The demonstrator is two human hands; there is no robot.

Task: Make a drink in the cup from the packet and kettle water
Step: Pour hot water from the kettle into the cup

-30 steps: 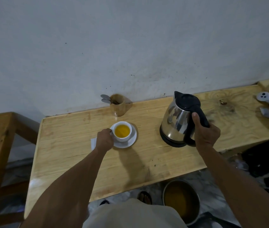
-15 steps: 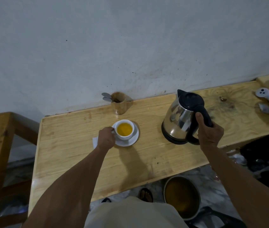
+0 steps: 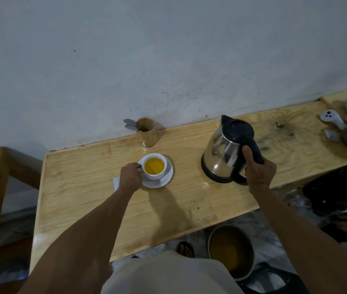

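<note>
The worktop (image 3: 79, 183) is showing pale yellow wood with darker grain lines and a swirling knot pattern toward the right. The cup (image 3: 154, 166) and saucer (image 3: 164, 179) are showing white, with clear orange-yellow liquid glowing inside the cup. The kettle (image 3: 225, 151) is gleaming silver, with a black lid, handle and base. A tan wooden holder (image 3: 146, 132) is carrying grey spoons (image 3: 130, 124). The wall (image 3: 168, 49) is looking pale grey with small dark specks. A white slip of paper (image 3: 116, 183) is peeking out beside the saucer.

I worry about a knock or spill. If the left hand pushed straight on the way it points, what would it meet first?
The white cup: the left hand already holds its handle, so it would shove the cup across the saucer.
</note>
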